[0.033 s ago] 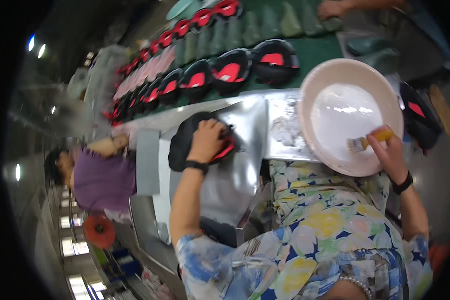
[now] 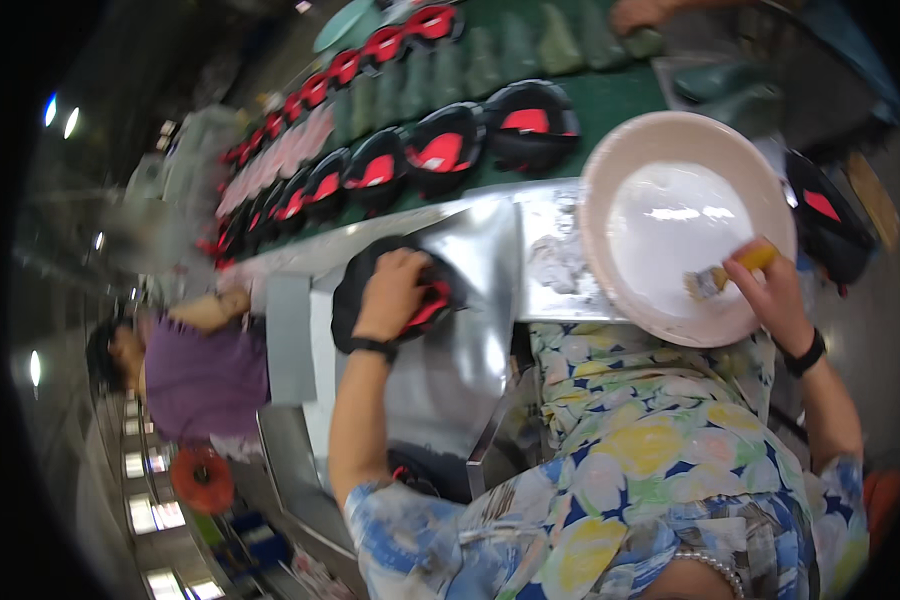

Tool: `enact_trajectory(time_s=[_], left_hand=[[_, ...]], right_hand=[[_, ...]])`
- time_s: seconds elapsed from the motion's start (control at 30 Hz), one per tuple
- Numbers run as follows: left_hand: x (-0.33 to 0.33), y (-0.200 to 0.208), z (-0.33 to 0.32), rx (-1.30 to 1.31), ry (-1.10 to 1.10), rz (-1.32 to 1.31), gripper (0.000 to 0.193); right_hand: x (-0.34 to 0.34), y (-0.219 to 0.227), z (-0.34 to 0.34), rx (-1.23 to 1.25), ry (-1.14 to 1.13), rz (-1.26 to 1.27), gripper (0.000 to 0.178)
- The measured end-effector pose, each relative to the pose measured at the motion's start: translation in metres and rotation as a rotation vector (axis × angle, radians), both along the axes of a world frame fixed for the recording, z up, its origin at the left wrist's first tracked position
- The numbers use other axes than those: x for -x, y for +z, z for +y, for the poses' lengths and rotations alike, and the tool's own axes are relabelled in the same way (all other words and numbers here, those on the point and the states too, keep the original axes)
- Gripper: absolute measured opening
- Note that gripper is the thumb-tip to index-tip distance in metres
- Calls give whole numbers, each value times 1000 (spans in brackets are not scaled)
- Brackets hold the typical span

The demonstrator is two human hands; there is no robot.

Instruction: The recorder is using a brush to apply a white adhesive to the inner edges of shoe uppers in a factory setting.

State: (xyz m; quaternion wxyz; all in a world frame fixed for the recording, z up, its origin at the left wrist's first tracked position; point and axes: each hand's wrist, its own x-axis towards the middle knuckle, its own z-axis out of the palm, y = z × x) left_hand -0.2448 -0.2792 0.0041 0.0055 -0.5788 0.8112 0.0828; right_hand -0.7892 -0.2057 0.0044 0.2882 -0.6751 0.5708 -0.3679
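My left hand [image 2: 394, 288] rests over a black and red shoe upper [image 2: 352, 285], fingers curled onto it, on a shiny metal sheet [image 2: 475, 350]. Part of the upper is hidden beneath the hand. In my right hand [image 2: 778, 300] is a paintbrush [image 2: 712, 281] with a yellow handle, its fingers closed round it. The brush tilts down inside a pale pink basin [image 2: 598, 180], bristles at the surface of the white liquid [image 2: 660, 235].
Rows of black and red uppers [image 2: 445, 150] and green shoe lasts [image 2: 518, 45] line the green bench [image 2: 615, 95] beyond. Another upper [image 2: 825, 215] lies right of the basin. A co-worker in purple [image 2: 205, 370] is at left; another person's hand [image 2: 640, 14] touches a last.
The whole view has shifted slightly, so most things sit a little farther left. Both hands keep their hold on the upper and the paintbrush.
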Motion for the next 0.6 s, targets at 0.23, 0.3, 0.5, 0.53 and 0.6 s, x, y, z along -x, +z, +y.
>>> enact_trajectory(time_s=[0.23, 0.3, 0.5, 0.53, 0.6], left_hand=[[-97, 77, 22, 322, 322, 701, 41], [-78, 114, 18, 196, 508, 939, 53], [-108, 157, 36, 98, 153, -20, 42], [-129, 150, 36, 35, 435, 850, 39], [-78, 171, 33, 255, 301, 820, 40]], right_hand=[[7, 21, -73, -152, 139, -72, 24], [-12, 1, -91, -86, 175, -173, 27], [-76, -7, -75, -144, 497, 118, 31], [-77, -6, -70, -103, 557, 219, 31], [-59, -12, -69, -44, 554, 322, 28]])
